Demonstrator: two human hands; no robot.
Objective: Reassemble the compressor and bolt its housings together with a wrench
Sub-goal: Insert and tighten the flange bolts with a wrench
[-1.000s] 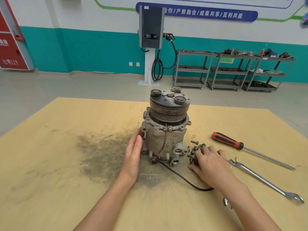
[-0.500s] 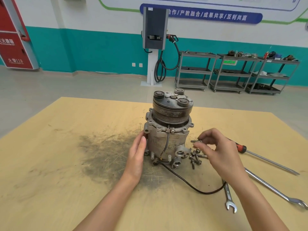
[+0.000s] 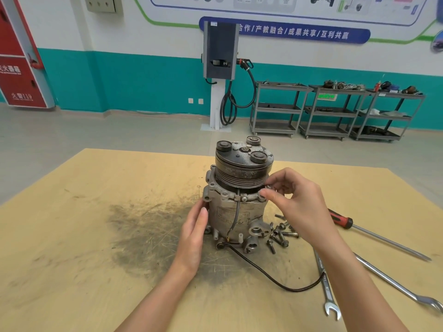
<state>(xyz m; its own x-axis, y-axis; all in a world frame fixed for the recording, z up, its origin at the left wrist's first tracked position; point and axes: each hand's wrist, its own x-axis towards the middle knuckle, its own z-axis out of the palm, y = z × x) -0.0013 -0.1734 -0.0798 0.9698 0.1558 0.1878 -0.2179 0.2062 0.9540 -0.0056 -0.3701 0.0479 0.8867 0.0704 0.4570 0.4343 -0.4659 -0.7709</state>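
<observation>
The right hand [image 3: 299, 202] has risen from the loose steel bolts [image 3: 279, 236] at centre frame, pinching one at the grey aluminium compressor [image 3: 236, 200] flange; insertion begins. The left hand [image 3: 194, 238] rests flat against the housing.

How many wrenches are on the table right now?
2. One wrench lies near the right forearm, open end toward the camera; a longer wrench lies further right, beside the screwdriver. The arm could hide others.

There is only one view, from a camera on the person's head. It looks forward and a little down, from close above the near edge of the table [image 3: 72, 236]. The compressor [image 3: 237, 200] stands near the centre, the far wall [image 3: 143, 80] fills the top.
</observation>
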